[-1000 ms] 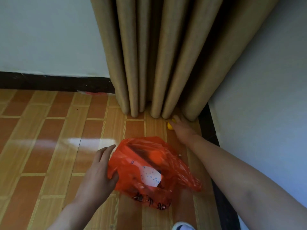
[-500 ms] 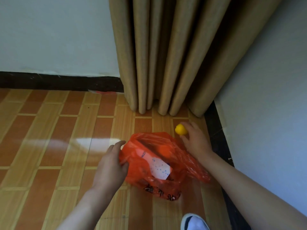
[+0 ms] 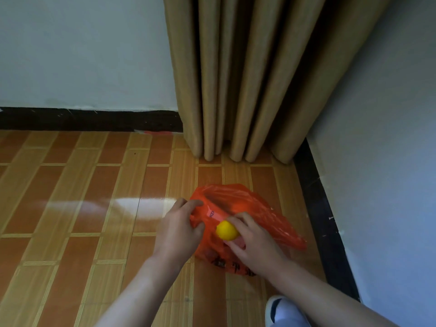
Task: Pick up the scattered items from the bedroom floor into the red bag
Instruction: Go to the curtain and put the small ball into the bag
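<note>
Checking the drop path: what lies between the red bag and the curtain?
In the head view, only bare floor separates the red bag from the curtain.

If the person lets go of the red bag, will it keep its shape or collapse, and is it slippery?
The red bag looks like thin, crinkled plastic film, so it would probably sag and close once the left hand stops holding its edge. Its glossy surface suggests that it may slip between fingers and slide on the shiny floor. It seems light; the yellow ball could weigh it down.
</note>
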Demonstrator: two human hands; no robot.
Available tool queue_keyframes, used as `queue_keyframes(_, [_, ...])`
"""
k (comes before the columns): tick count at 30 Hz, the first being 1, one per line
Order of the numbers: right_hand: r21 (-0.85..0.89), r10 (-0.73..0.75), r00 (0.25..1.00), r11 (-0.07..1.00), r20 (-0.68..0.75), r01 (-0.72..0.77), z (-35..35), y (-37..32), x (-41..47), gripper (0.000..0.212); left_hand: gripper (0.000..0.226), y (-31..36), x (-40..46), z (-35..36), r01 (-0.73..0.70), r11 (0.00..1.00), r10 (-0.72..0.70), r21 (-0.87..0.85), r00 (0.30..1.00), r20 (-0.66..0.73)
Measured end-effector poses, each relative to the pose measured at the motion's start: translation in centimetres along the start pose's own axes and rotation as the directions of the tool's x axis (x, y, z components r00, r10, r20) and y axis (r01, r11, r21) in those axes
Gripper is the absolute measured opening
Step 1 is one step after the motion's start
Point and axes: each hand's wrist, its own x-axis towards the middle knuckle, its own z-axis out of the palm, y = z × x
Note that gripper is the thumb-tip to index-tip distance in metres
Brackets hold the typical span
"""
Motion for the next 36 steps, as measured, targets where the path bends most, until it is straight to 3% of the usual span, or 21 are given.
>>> queue_keyframes(7, [-0.014, 0.073, 0.994, 0.997, -0.078, -0.074, -1.2, 0.3, -0.6, 0.048, 0.047, 0.6, 0.3, -0.3, 0.013, 0.999, -0.014, -0.031, 0.999, -0.043])
queue_keyframes(11, [-0.169, 0.085, 0.983, 0.979, -0.161, -0.112, -2.6, 1.8, -1.2, 0.05, 0.045, 1.0, 0.4, -0.5, -0.007, 1.0, 0.006, -0.021, 0.999, -0.049])
queue_keyframes(15, [-0.275, 0.195, 0.952, 0.926, -0.235, -0.257, -4.6, 4.3, -1.7, 0.053, 0.045, 1.3, 0.4, -0.5, -0.016, 1.0, 0.015, -0.019, 0.999, -0.041])
queue_keyframes(19, [-0.249, 0.39, 0.909, 0.875, -0.146, -0.415, -5.1, 6.0, -1.9, 0.059, 0.045, 1.3, 0.3, -0.1, -0.042, 0.999, 0.042, -0.004, 0.999, -0.014])
queue_keyframes(23, [-0.181, 0.434, 0.897, 0.879, -0.082, -0.442, -4.7, 6.2, -1.9, 0.056, 0.04, 1.2, 0.3, 0.1, -0.074, 0.997, 0.074, 0.007, 0.997, 0.0])
queue_keyframes(30, [-0.232, 0.527, 0.849, 0.823, -0.027, -0.519, -4.5, 6.8, -2.0, 0.064, 0.031, 1.0, 0.6, 0.6, -0.068, 0.998, 0.068, -0.001, 0.998, -0.004])
queue_keyframes(36, [-0.084, 0.505, 0.863, 0.859, -0.032, -0.506, -4.7, 5.5, -0.2, 0.03, 0.021, 0.4, 1.1, 1.0, -0.042, 0.999, 0.042, 0.004, 0.999, -0.027])
